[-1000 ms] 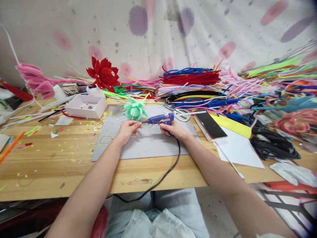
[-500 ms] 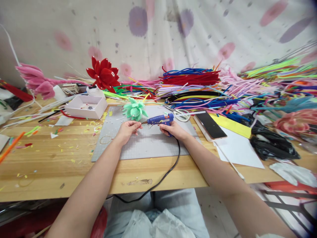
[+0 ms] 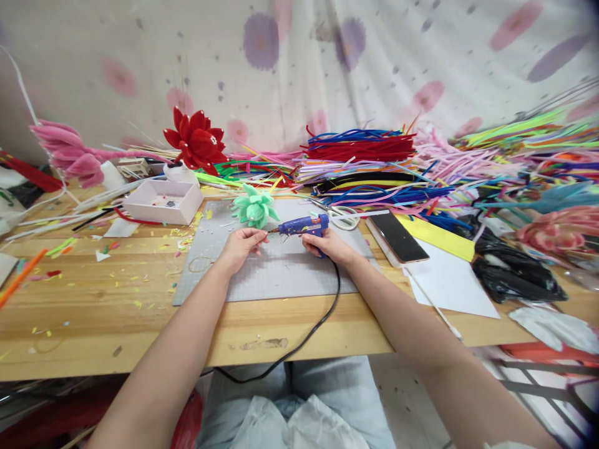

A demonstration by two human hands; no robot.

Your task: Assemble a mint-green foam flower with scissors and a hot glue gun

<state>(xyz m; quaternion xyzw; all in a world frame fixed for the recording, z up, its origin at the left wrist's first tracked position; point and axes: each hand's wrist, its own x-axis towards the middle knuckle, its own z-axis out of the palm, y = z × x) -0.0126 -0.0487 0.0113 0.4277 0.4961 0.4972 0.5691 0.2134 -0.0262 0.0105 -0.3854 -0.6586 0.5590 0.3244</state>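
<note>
My right hand (image 3: 327,244) is wrapped round the grip of a blue hot glue gun (image 3: 304,226), whose nozzle points left. A white glue stick (image 3: 362,214) sticks out of its back end, and a black cord (image 3: 322,321) runs from the grip over the table edge. At the nozzle tip, my left hand (image 3: 244,246) pinches with thumb and forefinger; whatever lies between them is too small to make out. Just behind the left hand, a mint-green flower (image 3: 255,207) of fuzzy petals rests on the grey cutting mat (image 3: 281,274).
Scissors (image 3: 346,219) lie at the mat's back right, near a phone (image 3: 397,237) on white and yellow paper. Bundles of pipe cleaners (image 3: 360,148) line the back. At left stand a white box (image 3: 161,202) and a red flower (image 3: 196,140); yellow scraps litter the wood.
</note>
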